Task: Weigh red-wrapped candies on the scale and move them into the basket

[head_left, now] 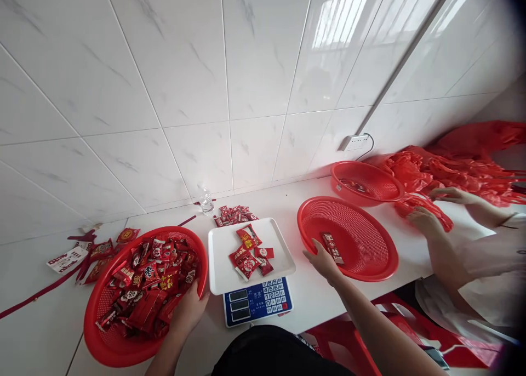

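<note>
Full of small red snack packets (158, 280), a red plastic basket (96, 340) stands on the left. My left hand (189, 309) is closed over its near right rim. On the other side, my right hand (322, 262) grips the left rim of a second red basket (372, 241), its fingers on the inner side. One red and white packet (332, 248) lies in that basket beside my fingers. Between my hands, a white tray (224, 269) tops a blue digital scale (258, 302) and carries several red packets (249, 255).
Behind the tray lie more red packets (234, 215) and a clear plastic bottle (206, 199). Another red basket (339, 187) stands at the back right. A co-worker's hands (427, 222) handle red plastic bags (415, 170). Packets, ribbon and a card (68, 260) lie far left.
</note>
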The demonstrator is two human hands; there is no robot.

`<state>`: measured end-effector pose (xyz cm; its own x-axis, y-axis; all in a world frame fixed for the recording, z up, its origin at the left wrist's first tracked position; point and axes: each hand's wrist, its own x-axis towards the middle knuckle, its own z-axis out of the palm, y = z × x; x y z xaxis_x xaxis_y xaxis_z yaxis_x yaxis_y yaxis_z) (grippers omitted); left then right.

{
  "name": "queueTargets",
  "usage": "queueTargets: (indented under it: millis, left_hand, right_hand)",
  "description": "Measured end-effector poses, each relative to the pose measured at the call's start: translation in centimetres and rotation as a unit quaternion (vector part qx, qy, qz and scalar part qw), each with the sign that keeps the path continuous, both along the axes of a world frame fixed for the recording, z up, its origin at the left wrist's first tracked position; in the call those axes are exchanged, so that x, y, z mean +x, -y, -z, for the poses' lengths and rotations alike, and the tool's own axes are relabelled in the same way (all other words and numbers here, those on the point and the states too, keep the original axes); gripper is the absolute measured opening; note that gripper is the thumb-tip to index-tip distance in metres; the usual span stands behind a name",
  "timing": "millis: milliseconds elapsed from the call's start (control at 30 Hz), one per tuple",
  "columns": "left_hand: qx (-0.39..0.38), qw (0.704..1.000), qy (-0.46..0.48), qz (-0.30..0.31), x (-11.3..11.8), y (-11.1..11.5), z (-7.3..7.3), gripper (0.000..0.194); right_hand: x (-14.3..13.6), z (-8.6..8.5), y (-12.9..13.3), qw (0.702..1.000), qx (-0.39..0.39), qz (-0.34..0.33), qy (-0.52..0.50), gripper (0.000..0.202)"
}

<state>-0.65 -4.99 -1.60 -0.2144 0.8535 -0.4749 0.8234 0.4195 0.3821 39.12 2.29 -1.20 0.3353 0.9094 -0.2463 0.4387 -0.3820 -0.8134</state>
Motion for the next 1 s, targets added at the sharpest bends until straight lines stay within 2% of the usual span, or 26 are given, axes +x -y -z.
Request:
queueTargets:
  millis: [167, 267, 333, 400, 467, 633, 800, 900, 1000]
  left_hand:
    - [-0.012, 1.000, -0.009, 0.001, 0.2, -0.1, -0.4, 0.058]
    - [-0.019, 1.000, -0.008, 0.002, 0.4, -0.1, -0.9, 0.057]
    - [-0.020, 1.000, -0.006, 0.001, 0.5, 0.0, -1.2, 0.058]
    - [-0.022, 1.000, -0.005, -0.002, 0.5, 0.0, -1.3, 0.058]
    - [-0.025, 1.000, -0.004, -0.006, 0.5, 0.0, -1.3, 0.058]
    - [-0.024, 1.000, -0.004, -0.005, 0.3, 0.0, -0.9, 0.059]
    - [-0.015, 1.000, 0.006, -0.005, 0.2, 0.1, -0.6, 0.061]
    - [-0.010, 1.000, 0.003, -0.005, 0.2, 0.1, -0.5, 0.059]
    - [-0.011, 1.000, 0.000, -0.003, 0.2, 0.1, -0.3, 0.059]
  right_hand:
    - [-3.4, -1.1, -0.7, 0.991, -0.046, -0.107, 0.061, 0.069]
    - [-5.9, -1.6, -0.9, 0.973, -0.012, -0.163, 0.163, 0.062]
    - [-7.6, -1.7, -0.8, 0.952, 0.021, -0.226, 0.207, 0.056]
    - [-9.1, -1.7, -0.8, 0.932, 0.027, -0.293, 0.211, 0.052]
    - [-10.3, -1.6, -0.9, 0.926, 0.011, -0.320, 0.202, 0.049]
    - [-11.1, -0.7, -1.5, 0.947, -0.003, -0.271, 0.171, 0.042]
    - [-9.9, -0.1, -1.5, 0.977, -0.002, -0.205, 0.060, 0.018]
    - [-8.2, -0.4, -1.3, 0.991, 0.007, -0.128, -0.033, 0.023]
    - [-5.6, -1.1, -1.5, 0.991, 0.026, -0.028, -0.127, 0.033]
